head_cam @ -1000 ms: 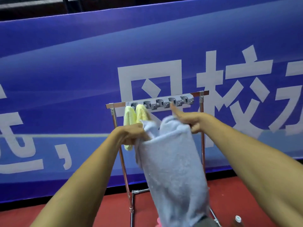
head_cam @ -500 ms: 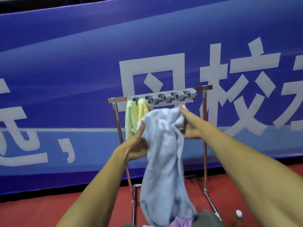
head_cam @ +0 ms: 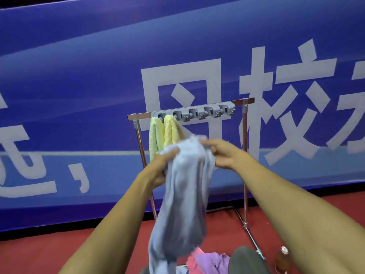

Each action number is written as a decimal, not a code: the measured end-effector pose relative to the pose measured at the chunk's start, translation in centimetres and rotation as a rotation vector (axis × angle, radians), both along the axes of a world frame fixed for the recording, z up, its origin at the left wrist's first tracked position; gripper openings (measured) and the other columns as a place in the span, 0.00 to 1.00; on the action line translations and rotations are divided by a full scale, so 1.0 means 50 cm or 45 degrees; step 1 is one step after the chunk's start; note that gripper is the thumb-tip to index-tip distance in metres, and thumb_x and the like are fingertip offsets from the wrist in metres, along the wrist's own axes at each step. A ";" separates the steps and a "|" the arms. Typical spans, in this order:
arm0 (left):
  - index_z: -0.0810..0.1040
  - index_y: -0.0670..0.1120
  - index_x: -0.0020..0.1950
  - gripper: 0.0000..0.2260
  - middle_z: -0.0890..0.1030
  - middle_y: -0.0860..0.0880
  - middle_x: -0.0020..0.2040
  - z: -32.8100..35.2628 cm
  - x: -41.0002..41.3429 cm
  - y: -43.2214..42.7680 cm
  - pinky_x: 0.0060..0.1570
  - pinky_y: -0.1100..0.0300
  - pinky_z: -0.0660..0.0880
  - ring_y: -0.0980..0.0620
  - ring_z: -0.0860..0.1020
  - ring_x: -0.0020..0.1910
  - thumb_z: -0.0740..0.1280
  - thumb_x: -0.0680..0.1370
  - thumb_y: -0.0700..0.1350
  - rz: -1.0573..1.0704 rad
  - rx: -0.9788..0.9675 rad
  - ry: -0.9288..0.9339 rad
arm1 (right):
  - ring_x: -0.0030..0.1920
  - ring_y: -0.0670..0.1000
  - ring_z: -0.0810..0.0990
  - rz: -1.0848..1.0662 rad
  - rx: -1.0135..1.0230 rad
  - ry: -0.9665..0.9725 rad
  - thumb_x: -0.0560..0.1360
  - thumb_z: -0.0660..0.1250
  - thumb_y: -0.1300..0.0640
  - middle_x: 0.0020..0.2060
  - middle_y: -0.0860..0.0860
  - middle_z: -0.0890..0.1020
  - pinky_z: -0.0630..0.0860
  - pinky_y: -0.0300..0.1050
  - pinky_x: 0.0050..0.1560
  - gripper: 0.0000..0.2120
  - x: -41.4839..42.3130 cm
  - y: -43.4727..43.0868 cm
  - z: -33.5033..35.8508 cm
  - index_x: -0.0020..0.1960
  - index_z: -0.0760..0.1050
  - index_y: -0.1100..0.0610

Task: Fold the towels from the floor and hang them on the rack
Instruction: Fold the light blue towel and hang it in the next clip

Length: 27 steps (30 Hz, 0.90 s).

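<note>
The towel (head_cam: 183, 194) is blurry, and its bottom end runs off the lower edge of the frame. It hangs in the middle of the frame, held up in front of the rack (head_cam: 245, 125), just below the top bar. The left hand (head_cam: 158, 167) grips its top left side, and most of those fingers are hidden behind it. The right hand (head_cam: 223, 155) pinches the top right part with bent fingers. The towel hides the middle of the rack and the lower ends of two yellow towels (head_cam: 156, 135), which hang from grey clips (head_cam: 199, 113) at the left of the bar. At the bottom, pink and purple cloths (head_cam: 207, 260) lie on the red floor (head_cam: 59, 254), partly covered. A blurry bottle (head_cam: 282, 256) stands at the lower right, beside the right arm. A blue banner (head_cam: 79, 76) fills the back.
</note>
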<state>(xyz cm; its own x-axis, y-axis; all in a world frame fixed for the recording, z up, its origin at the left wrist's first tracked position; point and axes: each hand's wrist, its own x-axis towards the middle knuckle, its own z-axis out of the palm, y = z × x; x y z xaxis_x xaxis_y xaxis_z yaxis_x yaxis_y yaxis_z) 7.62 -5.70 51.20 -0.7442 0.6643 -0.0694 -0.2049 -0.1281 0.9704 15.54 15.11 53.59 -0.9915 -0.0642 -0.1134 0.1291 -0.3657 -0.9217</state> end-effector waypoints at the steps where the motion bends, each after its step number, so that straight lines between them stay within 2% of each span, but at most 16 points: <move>1: 0.76 0.45 0.70 0.22 0.82 0.41 0.63 0.002 -0.001 -0.002 0.64 0.46 0.77 0.42 0.80 0.63 0.67 0.81 0.56 0.005 0.186 -0.125 | 0.55 0.57 0.85 -0.178 -0.223 0.054 0.73 0.75 0.55 0.56 0.62 0.84 0.79 0.54 0.60 0.26 -0.008 0.009 0.004 0.67 0.76 0.66; 2: 0.76 0.45 0.71 0.25 0.81 0.41 0.65 0.004 -0.005 -0.005 0.67 0.44 0.74 0.41 0.79 0.65 0.67 0.80 0.59 -0.043 0.186 -0.170 | 0.56 0.59 0.84 -0.251 -0.279 0.080 0.75 0.74 0.50 0.56 0.61 0.84 0.79 0.55 0.62 0.26 -0.017 0.018 0.008 0.66 0.77 0.65; 4: 0.78 0.43 0.68 0.28 0.81 0.40 0.65 0.007 -0.005 -0.002 0.68 0.41 0.72 0.40 0.78 0.65 0.71 0.77 0.61 -0.152 -0.251 -0.026 | 0.59 0.58 0.83 -0.118 0.118 -0.079 0.71 0.75 0.37 0.58 0.59 0.84 0.75 0.55 0.66 0.36 -0.007 0.007 0.010 0.67 0.77 0.63; 6: 0.79 0.40 0.64 0.23 0.80 0.37 0.64 0.019 0.003 -0.002 0.67 0.39 0.73 0.40 0.80 0.61 0.74 0.76 0.54 -0.298 -0.422 0.112 | 0.58 0.55 0.82 0.136 0.424 -0.205 0.65 0.75 0.31 0.58 0.57 0.83 0.76 0.53 0.65 0.43 0.009 0.005 0.001 0.67 0.76 0.61; 7: 0.79 0.40 0.62 0.19 0.80 0.37 0.64 0.032 0.008 -0.005 0.66 0.41 0.74 0.42 0.82 0.59 0.73 0.77 0.52 -0.195 -0.298 0.145 | 0.59 0.56 0.82 0.177 0.378 -0.182 0.68 0.72 0.31 0.60 0.57 0.83 0.76 0.54 0.64 0.41 0.010 0.012 0.003 0.68 0.76 0.61; 9: 0.80 0.43 0.63 0.19 0.83 0.39 0.61 0.041 0.003 -0.010 0.64 0.44 0.75 0.43 0.82 0.58 0.70 0.79 0.55 0.002 0.021 -0.026 | 0.63 0.59 0.81 -0.037 -0.064 -0.029 0.76 0.67 0.35 0.65 0.59 0.80 0.75 0.56 0.66 0.33 0.006 0.028 0.010 0.69 0.76 0.60; 10: 0.81 0.44 0.63 0.22 0.83 0.40 0.61 0.048 0.005 -0.012 0.65 0.44 0.75 0.42 0.82 0.60 0.70 0.78 0.58 -0.022 0.006 -0.075 | 0.63 0.61 0.81 -0.133 -0.175 0.011 0.78 0.65 0.36 0.65 0.60 0.80 0.74 0.57 0.66 0.32 0.007 0.035 0.010 0.69 0.76 0.60; 12: 0.80 0.42 0.63 0.24 0.84 0.41 0.59 0.048 0.006 -0.009 0.60 0.46 0.78 0.43 0.83 0.57 0.71 0.77 0.58 -0.107 -0.275 -0.027 | 0.65 0.61 0.79 -0.053 0.026 -0.022 0.77 0.64 0.33 0.65 0.60 0.80 0.71 0.58 0.69 0.33 0.009 0.039 0.008 0.68 0.77 0.59; 15: 0.79 0.40 0.66 0.21 0.84 0.41 0.58 0.057 0.008 -0.018 0.52 0.51 0.81 0.46 0.84 0.53 0.71 0.78 0.51 -0.081 -0.199 0.052 | 0.60 0.56 0.82 0.095 0.266 -0.086 0.64 0.82 0.43 0.62 0.60 0.82 0.73 0.56 0.69 0.32 0.024 0.044 0.005 0.60 0.82 0.61; 17: 0.79 0.43 0.68 0.24 0.83 0.41 0.61 0.056 -0.002 -0.028 0.62 0.45 0.76 0.43 0.82 0.60 0.70 0.78 0.57 -0.021 0.012 -0.067 | 0.55 0.56 0.85 -0.104 -0.152 0.083 0.67 0.81 0.49 0.60 0.60 0.83 0.80 0.54 0.59 0.25 0.022 0.053 0.015 0.58 0.82 0.62; 18: 0.80 0.45 0.67 0.24 0.83 0.41 0.61 0.055 -0.006 -0.033 0.64 0.44 0.75 0.42 0.81 0.61 0.70 0.78 0.60 -0.062 -0.058 -0.066 | 0.55 0.57 0.85 -0.146 -0.278 0.103 0.72 0.76 0.47 0.60 0.59 0.83 0.82 0.53 0.54 0.23 0.022 0.051 0.019 0.60 0.81 0.61; 20: 0.81 0.43 0.64 0.24 0.84 0.41 0.58 0.042 -0.011 -0.027 0.61 0.46 0.76 0.43 0.83 0.55 0.72 0.76 0.59 -0.174 -0.327 0.005 | 0.57 0.61 0.83 -0.066 0.019 -0.090 0.74 0.70 0.38 0.58 0.59 0.84 0.82 0.57 0.50 0.28 0.025 0.038 0.012 0.62 0.81 0.59; 22: 0.79 0.38 0.64 0.23 0.84 0.38 0.58 0.040 -0.003 -0.025 0.61 0.45 0.77 0.41 0.83 0.54 0.74 0.75 0.51 -0.231 -0.336 0.045 | 0.52 0.60 0.84 0.128 0.387 -0.228 0.73 0.71 0.37 0.53 0.59 0.84 0.80 0.54 0.50 0.26 0.035 0.018 -0.004 0.57 0.82 0.59; 24: 0.79 0.38 0.63 0.21 0.83 0.36 0.59 0.040 -0.001 -0.021 0.58 0.46 0.79 0.41 0.83 0.54 0.72 0.77 0.51 0.018 0.063 -0.075 | 0.48 0.55 0.85 0.117 0.196 -0.096 0.75 0.73 0.48 0.49 0.57 0.85 0.79 0.51 0.53 0.14 0.035 0.008 -0.005 0.51 0.83 0.59; 25: 0.80 0.40 0.63 0.20 0.83 0.37 0.59 0.040 -0.006 -0.021 0.55 0.47 0.79 0.41 0.83 0.52 0.71 0.78 0.53 0.051 0.206 -0.103 | 0.51 0.57 0.85 -0.052 -0.109 0.001 0.77 0.71 0.49 0.51 0.58 0.86 0.78 0.53 0.58 0.15 0.033 0.009 -0.009 0.54 0.83 0.61; 27: 0.82 0.45 0.60 0.18 0.82 0.43 0.50 0.038 -0.008 -0.022 0.49 0.52 0.75 0.46 0.79 0.43 0.72 0.77 0.56 -0.096 0.039 -0.027 | 0.62 0.61 0.81 -0.103 -0.440 0.070 0.79 0.65 0.40 0.60 0.62 0.82 0.74 0.59 0.65 0.27 0.026 0.014 -0.014 0.64 0.79 0.63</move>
